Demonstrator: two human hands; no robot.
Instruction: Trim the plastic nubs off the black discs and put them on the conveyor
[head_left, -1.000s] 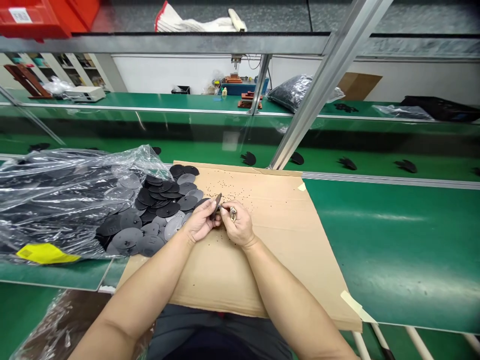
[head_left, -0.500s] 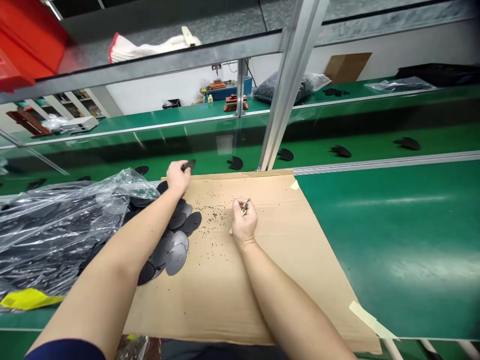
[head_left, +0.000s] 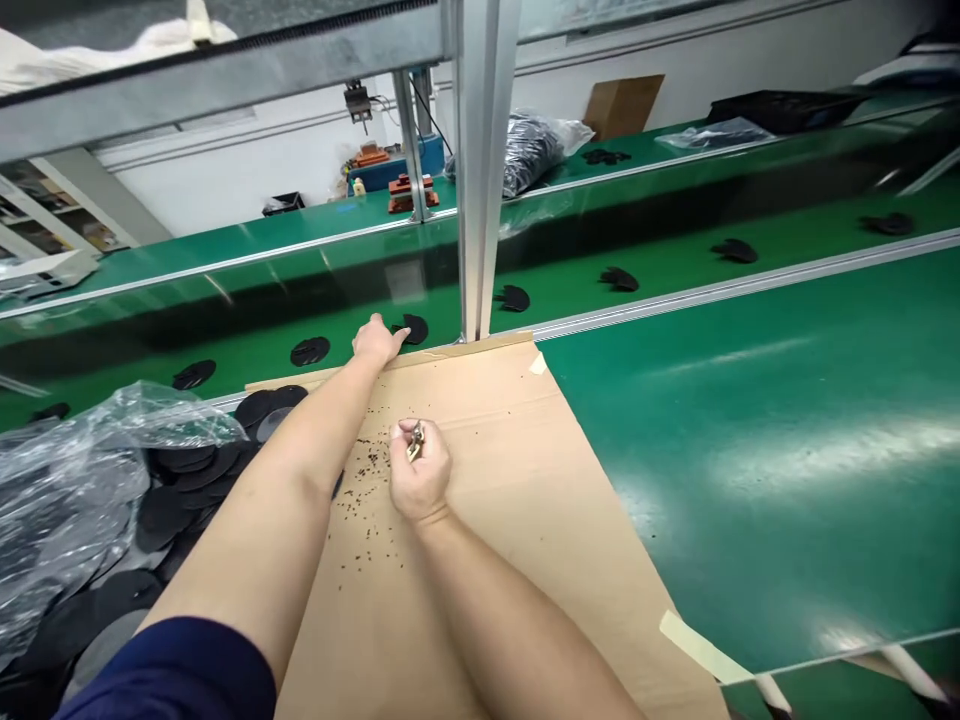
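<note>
My left hand (head_left: 377, 342) reaches over the far edge of the cardboard sheet to the green belt (head_left: 360, 350). Its fingers are apart, and the thumb overlaps the left side of a round black notched piece (head_left: 415, 329) lying there; whether they touch I cannot tell. My right hand (head_left: 421, 475) is closed around a small shiny metal tool that looks like a nail clipper (head_left: 415, 440), just above the cardboard (head_left: 517, 490). Tiny black bits (head_left: 371, 460) lie scattered left of that hand. Beyond my left forearm is a pile of flat dark discs (head_left: 195, 470), partly hidden.
More black pieces (head_left: 309, 350) sit spaced along the belt. A metal post (head_left: 484, 180) rises at the cardboard's far edge. Clear plastic wrap (head_left: 82, 510) covers part of the disc pile. A green worktop (head_left: 720, 480) lies to the right, with tape (head_left: 701, 645) at the cardboard's corner.
My left hand, which gripped a dark piece above the cardboard's far edge, has stretched out over the belt and spread its fingers. The right hand keeps its hold. The view has swung right.
</note>
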